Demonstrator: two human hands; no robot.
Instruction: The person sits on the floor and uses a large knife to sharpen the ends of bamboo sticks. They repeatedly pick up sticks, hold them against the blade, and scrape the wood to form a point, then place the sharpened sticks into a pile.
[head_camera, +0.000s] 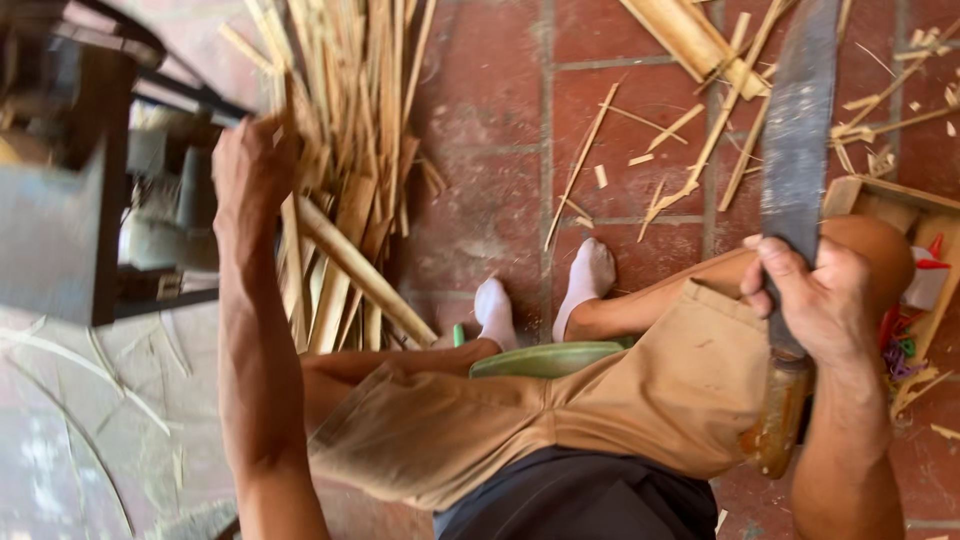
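My left hand (250, 170) reaches out to a pile of split bamboo strips (345, 150) on the floor and closes on some of them at the pile's left edge. My right hand (815, 295) rests on my right knee and grips the wooden handle of a large, dark-bladed knife (798, 130). The blade points up and away from me. I sit with tan shorts on, and my feet in white socks (545, 295) rest on the red tiles.
A dark metal-and-wood frame (90, 170) stands at the left. Bamboo slivers and offcuts (720, 120) litter the red tile floor. A wooden box (915, 290) with small coloured items sits at the right. A green seat edge (545, 360) shows between my legs.
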